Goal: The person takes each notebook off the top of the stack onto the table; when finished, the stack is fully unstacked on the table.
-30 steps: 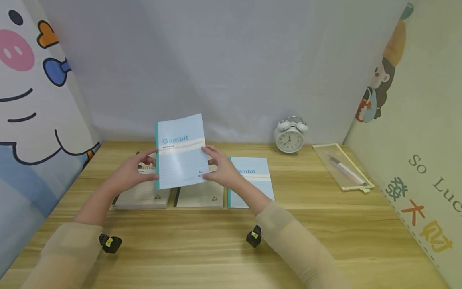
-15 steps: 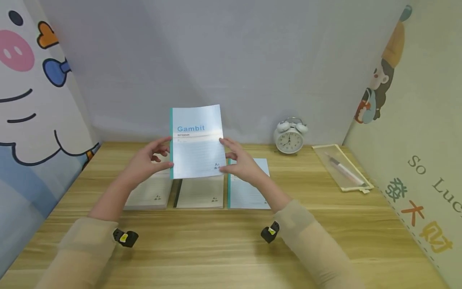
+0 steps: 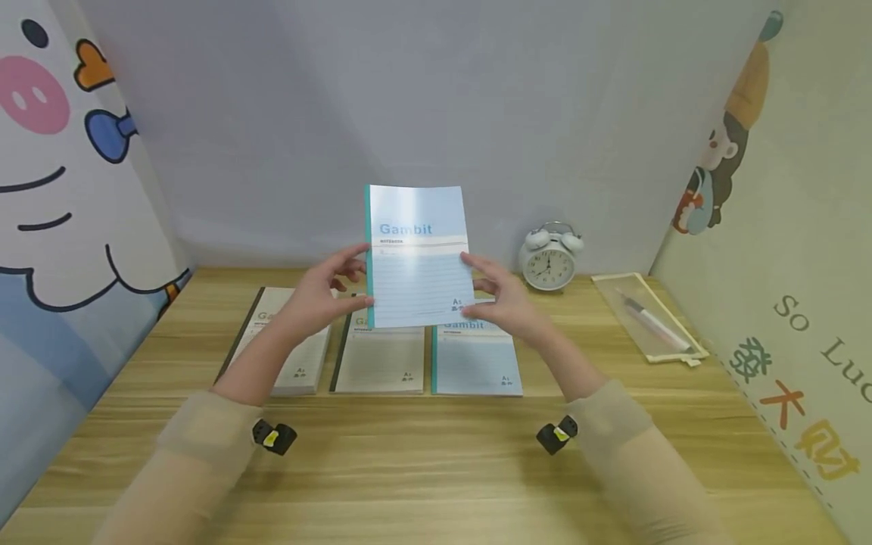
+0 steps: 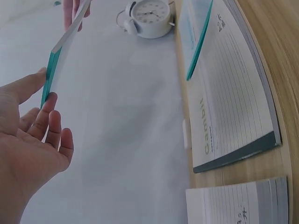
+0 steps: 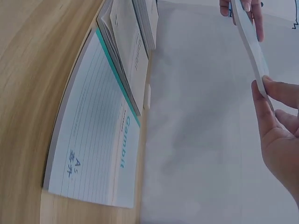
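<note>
A light blue notebook (image 3: 418, 272) with a teal spine is held up above the table between both hands. My left hand (image 3: 320, 291) pinches its spine edge between thumb and fingers, its other fingers loosely bent, as the left wrist view also shows. At the opposite edge, my right hand (image 3: 507, 299) pinches the notebook near its lower corner. Below it on the table, a second light blue notebook (image 3: 477, 363) lies on the right of a row. Beige notebooks with dark spines lie in the middle (image 3: 380, 359) and in a thicker pile (image 3: 300, 371) on the left.
A white twin-bell alarm clock (image 3: 548, 257) stands at the back of the wooden table (image 3: 409, 469). To its right lies a translucent pouch (image 3: 647, 318) with a pen in it. A grey-white cloth wall (image 3: 409, 113) rises behind the table, with printed panels on both sides.
Both hands have carried the light blue notebook to the right and slightly up, from above the left and middle notebooks to above the middle and right ones. It has straightened a little.
</note>
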Available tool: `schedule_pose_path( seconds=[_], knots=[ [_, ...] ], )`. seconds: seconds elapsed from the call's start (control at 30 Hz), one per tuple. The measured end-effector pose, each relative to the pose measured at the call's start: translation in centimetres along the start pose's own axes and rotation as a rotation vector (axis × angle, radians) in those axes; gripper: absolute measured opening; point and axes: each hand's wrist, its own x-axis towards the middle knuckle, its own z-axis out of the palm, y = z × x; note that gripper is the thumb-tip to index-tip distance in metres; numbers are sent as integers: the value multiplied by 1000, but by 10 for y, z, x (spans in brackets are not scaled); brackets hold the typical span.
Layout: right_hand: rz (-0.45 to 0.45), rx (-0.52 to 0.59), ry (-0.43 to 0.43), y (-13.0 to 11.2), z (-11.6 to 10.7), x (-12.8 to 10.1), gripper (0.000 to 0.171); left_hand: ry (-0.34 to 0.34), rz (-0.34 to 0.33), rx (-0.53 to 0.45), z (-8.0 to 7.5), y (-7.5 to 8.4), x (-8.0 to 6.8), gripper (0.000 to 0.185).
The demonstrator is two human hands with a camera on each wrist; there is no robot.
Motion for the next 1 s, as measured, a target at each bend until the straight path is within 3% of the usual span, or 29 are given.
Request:
schedule_pose_path(
  seconds=[0.3, 0.7, 1.0],
  knots=[
    [-19, -124, 21, 0, -36, -23, 82, -4, 12, -25, 31, 22, 15, 77],
    [-28, -350, 79, 11, -83, -58, 75, -68, 42, -59, 78, 39, 36, 77],
    [5, -401, 63, 19, -117, -89, 73, -105, 57, -83, 119, 45, 49, 79]
  ],
)
